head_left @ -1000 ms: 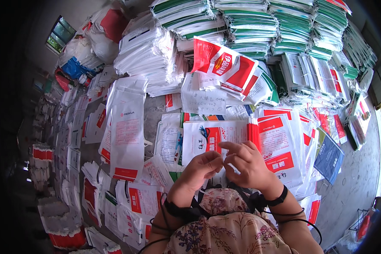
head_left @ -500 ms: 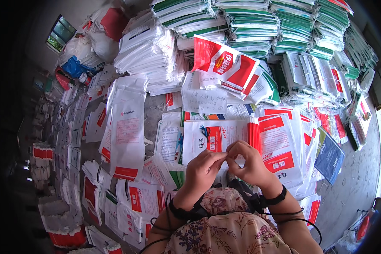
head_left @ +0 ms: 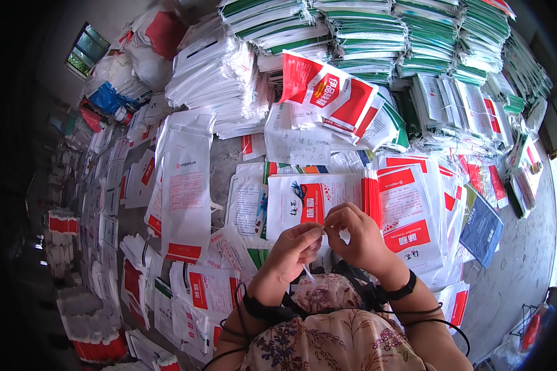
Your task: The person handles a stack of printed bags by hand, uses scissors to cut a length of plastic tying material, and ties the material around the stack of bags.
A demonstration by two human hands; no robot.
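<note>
“White and narrow, your strip (head_left: 309, 273) shows just below your left hand (head_left: 293, 248), in front of your floral clothing (head_left: 328, 343). Which way does it point?”

“Its visible piece slants down toward your body, the lower end tipped a little to your right, so the long axis runs closer to front-and-back than sideways.”

“And your grip?”

“Your left thumb and forefinger are closed in a pinch, the other fingers curled, and the strip comes out from under that hand. Your right hand (head_left: 358, 240) is bent at the fingers, its fingertips right by the left ones (whether they clasp the strip too, I cannot tell).”

“What can't you make out?”

“The upper part of your strip: your fingers cover it, so its full length is hidden. Your hands also cover part of the red-and-white bag (head_left: 281, 198) beyond them, and the lower edge cuts off your clothing.”
</note>
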